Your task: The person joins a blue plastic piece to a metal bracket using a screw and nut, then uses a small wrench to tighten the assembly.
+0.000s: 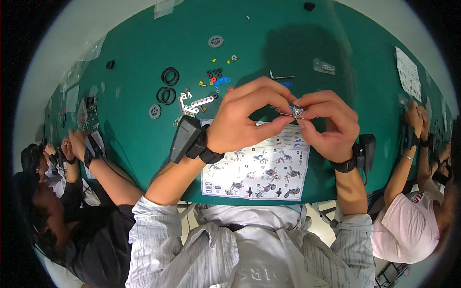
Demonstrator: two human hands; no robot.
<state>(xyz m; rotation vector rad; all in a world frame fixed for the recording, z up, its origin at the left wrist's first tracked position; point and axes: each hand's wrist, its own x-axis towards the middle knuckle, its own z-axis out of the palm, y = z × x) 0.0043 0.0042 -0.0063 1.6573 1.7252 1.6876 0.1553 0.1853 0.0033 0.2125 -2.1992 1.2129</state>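
Above the instruction sheet (pixel 254 168), my left hand (pixel 247 115) and my right hand (pixel 332 125) meet over a small silvery metal model part (pixel 297 112). Thumb and fingers of each hand pinch it from opposite sides. A bit of blue shows at its upper edge; the fingers hide much of its shape. Just beyond my fingers lie a blue strip (pixel 285 84) and an L-shaped hex key (pixel 282 77). White perforated strips (pixel 202 101) rest on the green table left of my left hand.
Black rubber rings (pixel 166 95), grey toothed wheels (pixel 216 41), small black rings (pixel 214 73) and a blue link (pixel 222 81) lie left of centre. A clear bag of small parts (pixel 324 66) sits farther right. People work at both sides, including a person in pink (pixel 408 225).
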